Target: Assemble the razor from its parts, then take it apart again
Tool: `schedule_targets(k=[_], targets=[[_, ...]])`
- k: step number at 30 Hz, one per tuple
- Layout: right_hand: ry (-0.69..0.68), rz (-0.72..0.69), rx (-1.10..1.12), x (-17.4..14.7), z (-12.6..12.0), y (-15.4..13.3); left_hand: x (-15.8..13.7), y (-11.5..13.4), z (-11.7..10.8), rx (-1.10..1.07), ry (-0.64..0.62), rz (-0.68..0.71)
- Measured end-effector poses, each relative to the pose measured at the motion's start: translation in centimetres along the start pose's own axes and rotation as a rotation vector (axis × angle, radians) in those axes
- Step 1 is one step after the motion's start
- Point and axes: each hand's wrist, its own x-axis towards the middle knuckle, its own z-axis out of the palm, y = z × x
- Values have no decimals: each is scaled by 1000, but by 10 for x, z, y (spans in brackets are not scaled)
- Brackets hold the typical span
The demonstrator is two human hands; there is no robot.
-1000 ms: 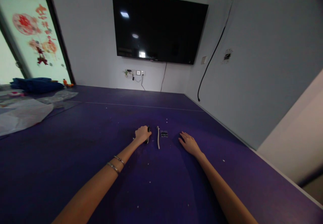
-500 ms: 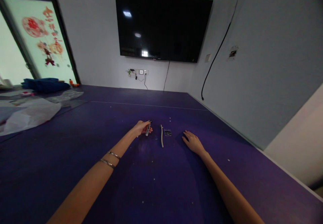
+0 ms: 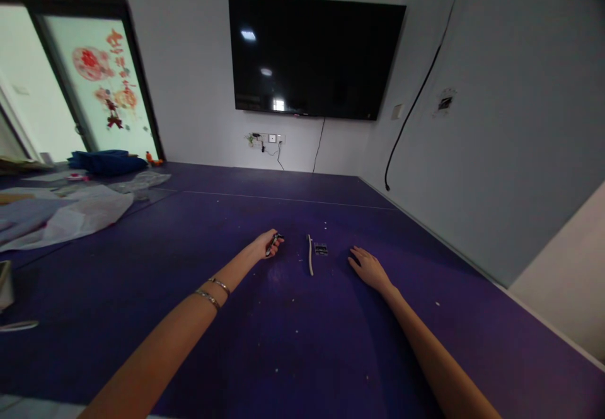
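Note:
My left hand (image 3: 270, 243) is closed around a small, slim silver-and-black tool (image 3: 273, 244); its exact kind is too small to make out. Two bracelets circle that wrist. Just right of this hand, a short pale rod-like piece (image 3: 310, 256), perhaps a length of cable, lies lengthwise on the purple surface (image 3: 293, 356). Beside it is a small clear packet (image 3: 321, 249) with something dark in it. Farther right, my right hand (image 3: 369, 269) rests palm down on the surface with its fingers stretched out, holding nothing.
Crumpled clear plastic and white sheeting (image 3: 89, 214) lie at the left, with a folded blue cloth (image 3: 108, 162) behind. A black cable (image 3: 410, 113) hangs down the right wall. On the far wall are a television (image 3: 316, 57) and sockets (image 3: 273, 138). Small white specks dot the surface.
My left hand has turned, so its fingers now wrap around the tool and cover more of it. The view has shifted slightly left. My right hand stays flat in place.

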Motion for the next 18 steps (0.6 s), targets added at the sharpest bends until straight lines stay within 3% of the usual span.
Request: schedule_targets(k=[9,18], targets=[[-3,-20,-28,0,-3,-1,-3,-7,12,22,18,-97],[1,-19,-15,0,-2,-1,10,-14,9,45,12,-43]])
